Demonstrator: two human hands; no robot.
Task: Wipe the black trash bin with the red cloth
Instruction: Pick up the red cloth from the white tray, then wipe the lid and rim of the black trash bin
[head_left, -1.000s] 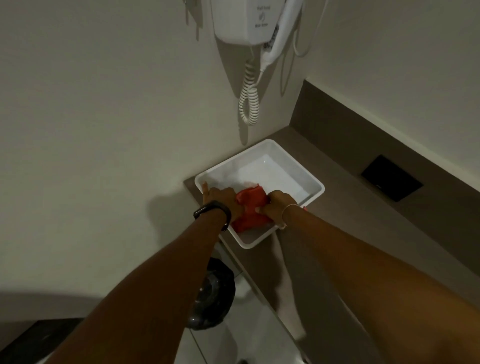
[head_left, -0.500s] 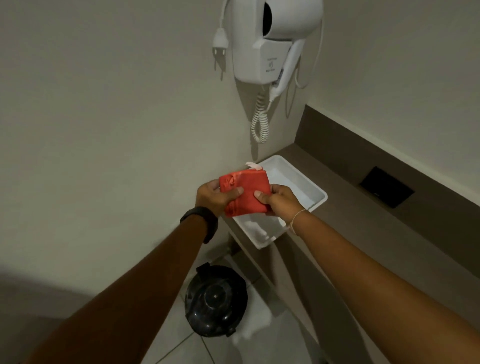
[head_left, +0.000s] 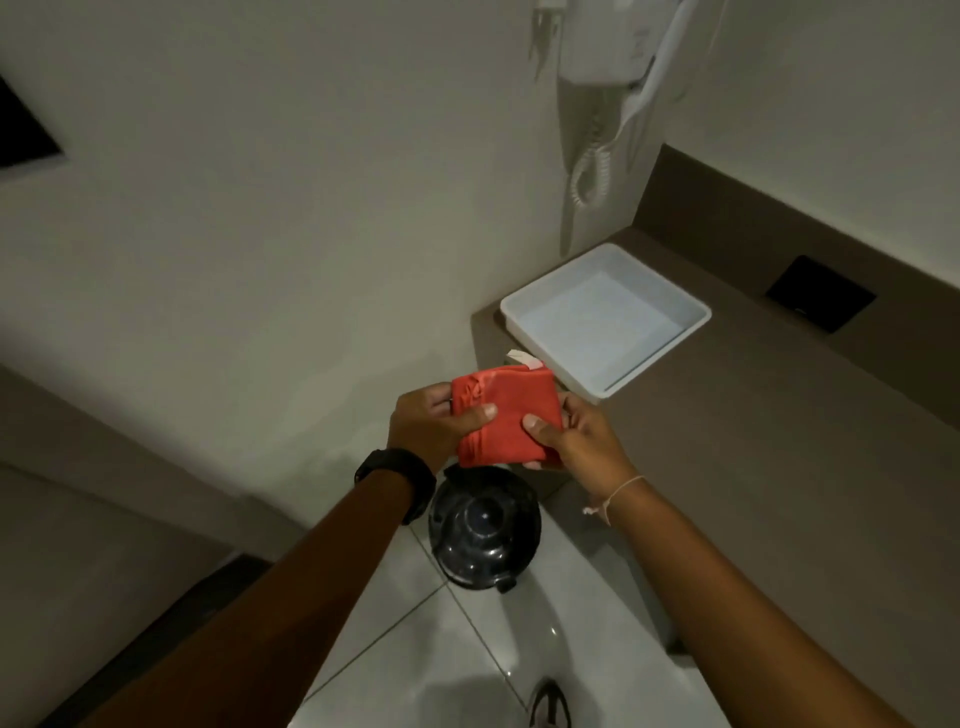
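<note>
A folded red cloth with a small white tag at its top edge is held up in the air by both hands. My left hand pinches its left side, thumb on the front. My right hand grips its right side. Directly below the cloth, on the tiled floor, stands the round black trash bin with a domed glossy lid. The top edge of the bin is hidden behind the cloth and my left wrist.
A white plastic tray sits at the left end of a brown counter, right of the cloth. A wall-mounted white hair dryer with a coiled cord hangs above it. A black socket plate is set in the backsplash. Pale floor tiles surround the bin.
Both hands lifted the red cloth out of the white tray and carried it left and toward me, so it now hangs above the bin. The view has tilted down.
</note>
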